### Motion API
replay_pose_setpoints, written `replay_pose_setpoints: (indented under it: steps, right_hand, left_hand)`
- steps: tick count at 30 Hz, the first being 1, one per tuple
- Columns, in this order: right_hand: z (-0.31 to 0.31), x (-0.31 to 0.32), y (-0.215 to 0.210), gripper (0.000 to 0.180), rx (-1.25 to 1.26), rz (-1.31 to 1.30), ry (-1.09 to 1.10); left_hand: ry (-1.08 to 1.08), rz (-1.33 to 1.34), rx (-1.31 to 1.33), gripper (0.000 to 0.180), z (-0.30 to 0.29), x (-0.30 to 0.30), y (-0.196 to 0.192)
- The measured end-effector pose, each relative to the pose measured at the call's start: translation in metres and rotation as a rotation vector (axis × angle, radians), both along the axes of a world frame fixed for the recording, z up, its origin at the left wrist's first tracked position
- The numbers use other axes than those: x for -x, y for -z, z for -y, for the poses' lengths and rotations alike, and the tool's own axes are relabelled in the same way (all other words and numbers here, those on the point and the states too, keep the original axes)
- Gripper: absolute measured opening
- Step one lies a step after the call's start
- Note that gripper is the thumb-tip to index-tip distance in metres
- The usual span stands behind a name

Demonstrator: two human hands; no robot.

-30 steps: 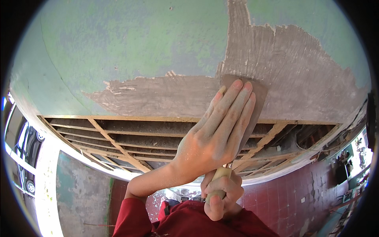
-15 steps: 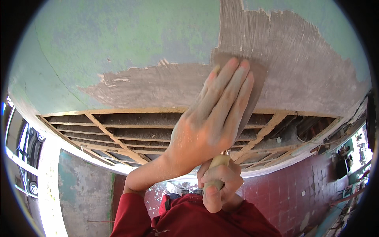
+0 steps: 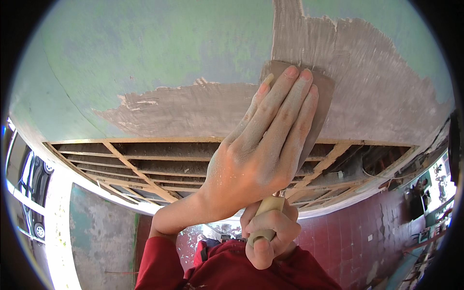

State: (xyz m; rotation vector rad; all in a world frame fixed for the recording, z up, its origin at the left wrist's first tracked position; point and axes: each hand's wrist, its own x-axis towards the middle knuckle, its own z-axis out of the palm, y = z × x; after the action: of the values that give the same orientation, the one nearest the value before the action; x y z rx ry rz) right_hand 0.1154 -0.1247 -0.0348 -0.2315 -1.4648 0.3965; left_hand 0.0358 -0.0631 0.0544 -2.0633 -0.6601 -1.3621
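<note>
A wide scraper with a thin flat blade point(image 3: 323, 94) and a pale wooden handle rests against the wall surface ahead. Its blade edge lies at the boundary between green paint point(image 3: 159, 43) and a bare grey-brown patch point(image 3: 362, 63). My left hand point(image 3: 263, 135), dusted with powder, lies over the blade with its fingers stretched out flat toward the edge; its thumb is hidden. Below it, my right hand point(image 3: 273, 229) wraps round the scraper's handle point(image 3: 270, 205).
Under the painted surface runs a wooden frame point(image 3: 140, 168) with slats and dark gaps. A red tiled floor point(image 3: 338, 241) spreads below, with light flakes near my feet. A weathered grey-green panel point(image 3: 101, 232) and parked cars point(image 3: 36, 193) are at left; clutter point(image 3: 427, 208) stands at right.
The scraper and both hands have shifted slightly to the right in view. More of the blade's top edge shows above my left fingertips. Both hands keep their positions on the scraper.
</note>
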Motion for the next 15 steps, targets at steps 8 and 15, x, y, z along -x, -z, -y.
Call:
replay_pose_setpoints:
  steps: [8,15]
  right_hand:
    - [-0.003,0.003,0.002,0.03,-0.018,0.036,0.078]
    - [-0.001,0.003,0.007,0.031,0.024,0.028,0.059]
  left_hand:
    - [0.019,0.012,-0.037,0.05,-0.006,0.001,0.008]
    - [0.003,0.001,-0.017,0.052,-0.004,0.002,0.009]
